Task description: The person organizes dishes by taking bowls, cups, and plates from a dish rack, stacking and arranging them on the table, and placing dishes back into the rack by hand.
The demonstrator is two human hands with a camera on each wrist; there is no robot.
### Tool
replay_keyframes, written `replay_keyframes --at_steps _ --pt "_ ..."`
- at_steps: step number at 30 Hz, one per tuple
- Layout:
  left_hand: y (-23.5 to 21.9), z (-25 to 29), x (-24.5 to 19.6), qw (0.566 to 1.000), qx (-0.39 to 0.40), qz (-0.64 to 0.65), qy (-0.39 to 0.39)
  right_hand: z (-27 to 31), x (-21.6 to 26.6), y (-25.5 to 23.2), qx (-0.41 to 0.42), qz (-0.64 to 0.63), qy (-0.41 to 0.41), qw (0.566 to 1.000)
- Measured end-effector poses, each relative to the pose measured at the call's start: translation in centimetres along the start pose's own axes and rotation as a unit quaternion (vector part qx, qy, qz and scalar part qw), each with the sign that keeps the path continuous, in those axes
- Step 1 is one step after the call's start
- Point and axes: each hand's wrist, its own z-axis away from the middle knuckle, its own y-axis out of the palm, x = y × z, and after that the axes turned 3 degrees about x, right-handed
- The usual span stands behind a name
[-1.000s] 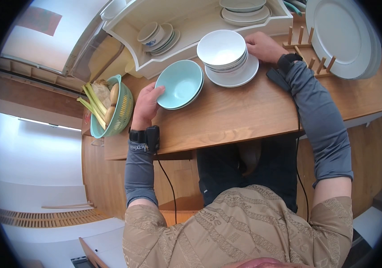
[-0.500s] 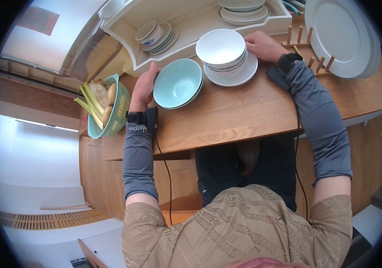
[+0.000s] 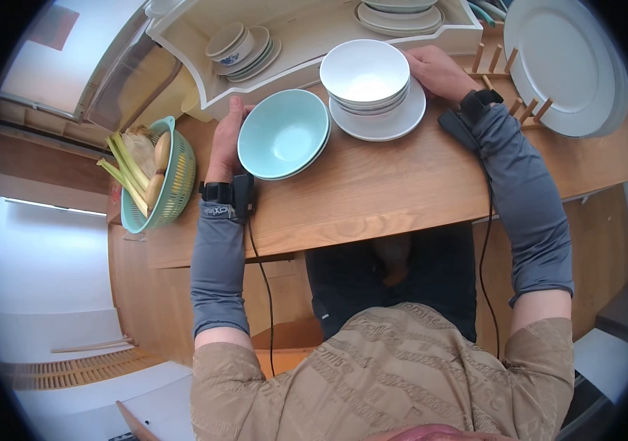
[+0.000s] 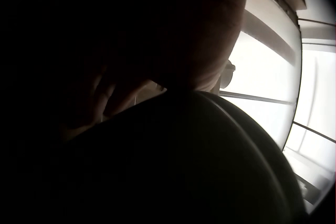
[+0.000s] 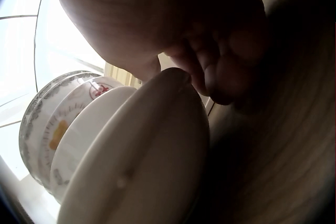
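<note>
Two nested turquoise bowls sit near the desk's middle in the head view. My left hand is beside their left rim, thumb raised and fingers mostly hidden behind the bowls. In the dark left wrist view the palm meets the bowl's edge. To the right, several white bowls are stacked on a white plate. My right hand is at this stack's far right side. The right wrist view shows its thumb and curled fingers on either side of the plate's rim.
A green basket of vegetables stands at the left. Behind is a cream shelf unit with small cups, saucers and more white dishes. Large white plates stand in a wooden rack at the right.
My left thumb has lifted off the inside of the turquoise bowl and now points up. My right hand stays at the white stack. The head view has turned slightly.
</note>
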Motion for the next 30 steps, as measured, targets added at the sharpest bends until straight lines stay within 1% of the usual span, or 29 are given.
replay_keyframes --at_steps 1,3,4,5,6,7,8,9,11,12,13,15,16,17,19,20,23,24,28,30 --pt "0.0 0.1 -0.1 1.0 0.001 0.005 0.003 -0.2 -0.1 -0.2 -0.015 0.014 -0.014 1.0" --pt "-0.1 0.1 -0.1 0.996 0.037 0.082 -0.005 -0.1 0.4 -0.4 -0.032 0.034 -0.029 0.998" --pt "-0.2 0.0 0.0 0.995 0.039 0.088 -0.001 0.3 0.9 -0.2 -0.067 0.017 -0.043 0.997" --pt "-0.3 -0.2 0.1 0.997 0.041 0.065 0.005 0.6 1.4 -0.2 -0.103 0.001 -0.059 0.993" --pt "-0.3 -0.3 0.0 0.998 0.042 0.043 0.011 0.7 1.7 -0.5 -0.103 0.008 -0.061 0.993" --pt "-0.3 -0.3 0.0 0.998 0.042 0.048 0.016 0.8 2.0 -0.8 -0.121 0.031 -0.064 0.99" --pt "-0.4 -0.2 0.0 0.999 0.042 0.021 0.021 0.8 2.3 -1.1 -0.138 0.053 -0.068 0.987" --pt "-0.4 -0.2 0.1 0.999 0.04 -0.006 0.026 1.0 2.7 -1.1 -0.138 0.06 -0.072 0.986" --pt "-0.7 -0.7 0.4 0.999 0.037 -0.01 0.031 1.2 3.5 -1.2 -0.134 -0.007 -0.053 0.99" --pt "-0.8 -0.8 0.5 0.999 0.035 -0.02 0.031 1.0 3.7 -1.4 -0.1 -0.037 -0.045 0.993" --pt "-0.8 -0.9 0.6 0.999 0.035 -0.015 0.036 0.9 3.8 -1.7 -0.101 -0.031 -0.049 0.993" --pt "-0.9 -1.0 0.5 0.997 0.042 -0.037 0.049 1.3 4.2 -1.8 -0.052 -0.072 -0.04 0.995" --pt "-0.9 -0.9 0.4 0.997 0.042 -0.034 0.053 1.5 4.7 -2.0 -0.03 -0.063 -0.038 0.997" --pt "-0.9 -0.8 0.3 0.997 0.045 -0.043 0.056 1.9 5.0 -2.0 -0.031 -0.06 -0.04 0.997" --pt "-0.9 -0.8 0.3 0.996 0.047 -0.052 0.06 2.5 6.0 -2.0 0.036 -0.033 0.012 0.999" --pt "-0.9 -0.8 0.3 0.995 0.045 -0.066 0.067 2.3 5.8 -2.0 0.056 -0.037 0.04 0.997" --pt "-1.2 -1.3 0.8 0.993 0.047 -0.073 0.074 3.1 6.7 -1.4 0.073 -0.013 0.013 0.997" --pt "-1.2 -1.4 0.9 0.994 0.05 -0.066 0.073 2.9 6.8 -1.5 0.087 -0.015 0.025 0.996" --pt "-1.2 -1.4 0.9 0.994 0.056 -0.058 0.08 3.6 7.6 -1.1 0.092 -0.02 0.031 0.995" --pt "-1.1 -1.2 0.7 0.993 0.045 -0.079 0.079 4.0 8.3 -0.6 0.088 -0.045 0.041 0.994"
